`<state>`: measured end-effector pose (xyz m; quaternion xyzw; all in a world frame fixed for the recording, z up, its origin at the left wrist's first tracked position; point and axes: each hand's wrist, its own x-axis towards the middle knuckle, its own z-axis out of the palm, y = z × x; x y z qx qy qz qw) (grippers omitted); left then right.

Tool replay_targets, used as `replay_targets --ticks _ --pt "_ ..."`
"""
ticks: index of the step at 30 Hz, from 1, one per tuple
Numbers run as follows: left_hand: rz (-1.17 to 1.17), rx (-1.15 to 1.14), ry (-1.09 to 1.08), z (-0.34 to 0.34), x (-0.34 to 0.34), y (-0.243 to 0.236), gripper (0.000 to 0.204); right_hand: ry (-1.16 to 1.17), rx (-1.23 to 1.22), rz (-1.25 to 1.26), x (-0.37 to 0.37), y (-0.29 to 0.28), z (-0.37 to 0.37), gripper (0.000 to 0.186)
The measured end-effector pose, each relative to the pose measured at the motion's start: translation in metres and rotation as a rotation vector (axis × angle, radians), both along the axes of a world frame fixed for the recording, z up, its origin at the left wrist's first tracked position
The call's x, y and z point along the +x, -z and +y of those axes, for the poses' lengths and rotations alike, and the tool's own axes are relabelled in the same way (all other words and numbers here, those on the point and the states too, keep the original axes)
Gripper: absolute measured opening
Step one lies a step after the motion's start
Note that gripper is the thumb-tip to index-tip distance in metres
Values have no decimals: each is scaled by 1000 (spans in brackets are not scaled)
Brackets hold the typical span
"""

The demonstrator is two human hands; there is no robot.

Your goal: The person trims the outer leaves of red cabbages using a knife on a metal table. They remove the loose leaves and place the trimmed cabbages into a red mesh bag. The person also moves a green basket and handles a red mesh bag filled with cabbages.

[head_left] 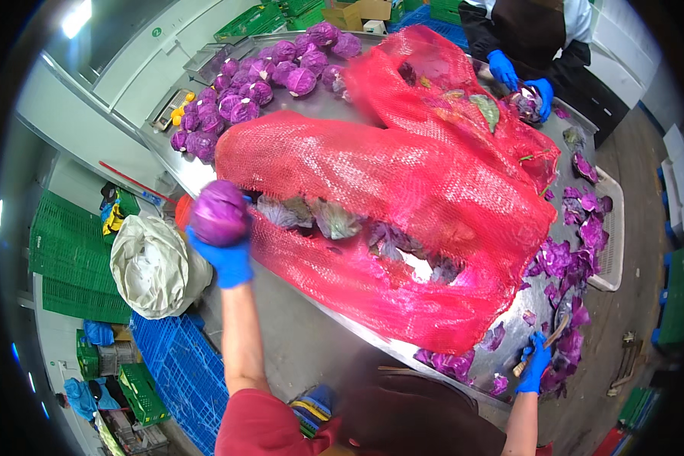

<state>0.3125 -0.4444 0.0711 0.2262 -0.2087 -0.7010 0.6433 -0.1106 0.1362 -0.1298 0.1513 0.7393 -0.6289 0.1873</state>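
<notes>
My left hand, in a blue glove, is closed around a trimmed red cabbage, raised beside the left edge of the metal table. My right hand, also gloved in blue, grips what looks like a wooden-handled knife at the table's lower right; its blade is hard to make out. Purple leaf scraps lie around that hand. Between my hands spreads a red mesh sack, with untrimmed cabbages showing through its long opening.
Trimmed cabbages are heaped at the table's far left. Across the table, a co-worker's gloved hands hold a cabbage. A white sack stands left of the table, near a blue pallet. A pale crate sits at the right edge.
</notes>
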Motion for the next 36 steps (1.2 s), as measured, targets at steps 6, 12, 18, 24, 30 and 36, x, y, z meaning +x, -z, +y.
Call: replay_targets --ticks 6,12,18,24,30,36 --pt "-90 112 -245 -183 121 62 63 -38 0 -85 24 -9 -33 28" --pt "130 133 -291 -216 117 135 75 -42 49 144 32 -56 -87 26" --pt "-637 -192 -419 -180 65 38 44 -621 -8 268 81 -132 -231 22" --pt "-1070 -609 491 -53 -53 1 26 -1095 80 962 67 -127 -371 43" --pt "-1319 -1137 322 -24 -140 8 36 -892 260 1206 -5 -232 -440 59" --pt "-1813 -1120 -148 -72 -189 2 38 -911 148 1187 -12 -225 -444 62"
